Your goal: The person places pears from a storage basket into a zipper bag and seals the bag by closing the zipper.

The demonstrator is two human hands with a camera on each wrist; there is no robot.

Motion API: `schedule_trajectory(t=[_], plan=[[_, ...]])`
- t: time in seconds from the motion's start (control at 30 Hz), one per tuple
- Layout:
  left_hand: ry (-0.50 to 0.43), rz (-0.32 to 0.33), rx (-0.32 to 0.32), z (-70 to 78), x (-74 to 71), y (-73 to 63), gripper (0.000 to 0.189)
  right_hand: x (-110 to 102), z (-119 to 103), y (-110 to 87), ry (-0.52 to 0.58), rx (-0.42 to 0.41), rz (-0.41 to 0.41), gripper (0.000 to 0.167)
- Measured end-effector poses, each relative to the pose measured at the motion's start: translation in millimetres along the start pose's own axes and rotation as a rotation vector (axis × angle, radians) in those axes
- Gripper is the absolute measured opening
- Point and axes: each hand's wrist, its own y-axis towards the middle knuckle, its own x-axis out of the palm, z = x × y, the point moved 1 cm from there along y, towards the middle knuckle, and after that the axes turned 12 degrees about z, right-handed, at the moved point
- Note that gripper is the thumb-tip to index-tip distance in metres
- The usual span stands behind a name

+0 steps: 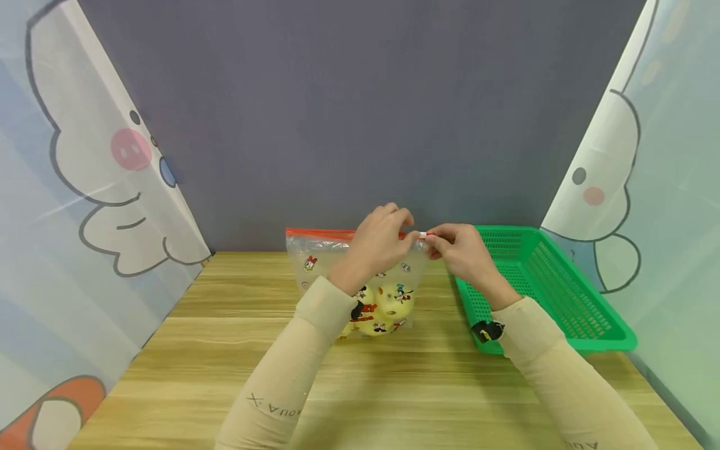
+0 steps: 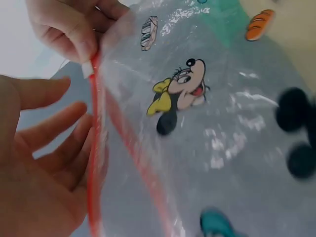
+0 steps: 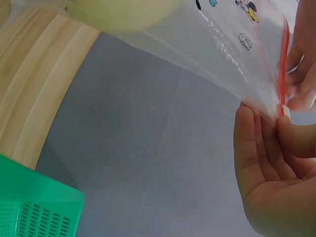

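Observation:
A clear slider bag [image 1: 323, 253] with cartoon prints and a red zip strip [image 1: 315, 234] stands upright on the table. Round pale-yellow things [image 1: 394, 304] fill its lower part; their kind is blurred by the plastic. At the right end of the strip sits a white slider [image 1: 422, 235]. My right hand [image 1: 462, 251] pinches the bag's corner at that slider, thumb against the strip in the right wrist view. Close beside the slider, my left hand [image 1: 378, 240] reaches over the strip. Its thumb and fingers are spread apart in the left wrist view, gripping nothing.
A green plastic basket [image 1: 610, 342] with slotted walls stands on the right of the wooden table [image 1: 214, 337], beneath the right forearm. A grey panel [image 1: 337, 112] rises behind the table. Curtains with cartoon prints [image 1: 101, 162] hang on both sides.

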Motion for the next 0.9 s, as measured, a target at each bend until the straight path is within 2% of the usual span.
schedule_trajectory(t=[0.1, 0.2, 0.33, 0.6, 0.9], plan=[[-0.011, -0.081, -0.018, 1.3, 7.2, 6.3, 0.026, 1.5, -0.4, -1.1, 0.010, -0.015, -0.006, 0.022], [-0.028, -0.120, -0.012, 1.6, 11.7, 10.0, 0.022, 2.8, -1.3, -1.8, 0.017, -0.028, -0.008, 0.022], [-0.034, -0.128, 0.005, 3.1, 12.7, 12.0, 0.017, 3.9, -2.2, -1.9, 0.011, -0.037, -0.005, 0.023], [-0.007, -0.130, -0.004, 3.7, 10.3, 11.7, 0.019, 4.3, -3.8, -1.9, -0.019, -0.040, 0.014, 0.022], [0.065, -0.162, 0.043, 2.4, 8.3, 12.9, 0.020, 2.0, -0.7, -2.0, -0.040, -0.062, 0.027, 0.021]])
